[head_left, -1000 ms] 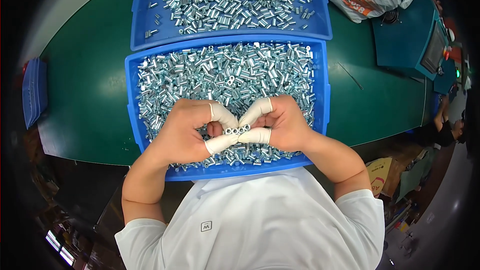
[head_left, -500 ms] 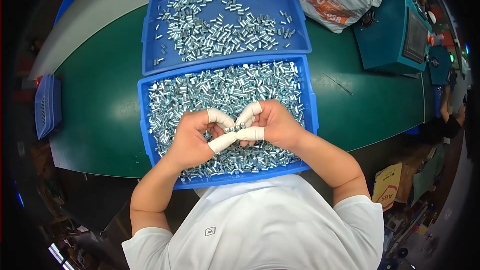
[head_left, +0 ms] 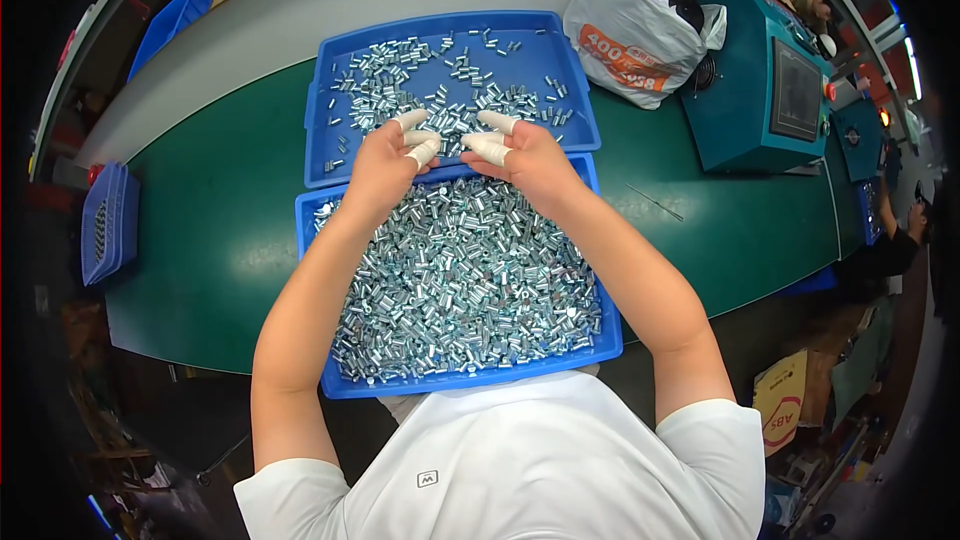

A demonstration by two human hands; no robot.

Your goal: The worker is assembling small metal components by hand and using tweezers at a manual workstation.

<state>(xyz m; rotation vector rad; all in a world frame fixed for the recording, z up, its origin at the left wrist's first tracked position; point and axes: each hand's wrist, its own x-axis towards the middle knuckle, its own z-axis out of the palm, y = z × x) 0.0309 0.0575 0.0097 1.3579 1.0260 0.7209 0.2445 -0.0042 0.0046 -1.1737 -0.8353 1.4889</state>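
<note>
My left hand (head_left: 385, 162) and my right hand (head_left: 530, 162) reach over the near part of the far blue tray (head_left: 322, 162). White finger cots cover the thumb and a finger or more of each. Thumb and fingers stand apart on both hands, and I see nothing held between them. Beneath the fingertips lie small shiny metal sleeves (head_left: 450, 120), loosely scattered in that tray. Below my wrists the near blue tray (head_left: 470, 380) is filled with a thick layer of similar metal sleeves (head_left: 470, 280). Some of these show a hole or flanged end.
At the back right stand a white plastic bag (head_left: 630, 40) and a teal machine with a screen (head_left: 765, 80). A thin metal rod (head_left: 655, 202) lies on the green table (head_left: 210, 260). Blue baskets (head_left: 112, 225) sit at the left edge. Other people (head_left: 905, 225) are at the far right and top.
Both hands have moved away from me, from the near tray to the far tray. They have parted, and the few sleeves pinched between them are no longer in the fingers. The view has shifted.
</note>
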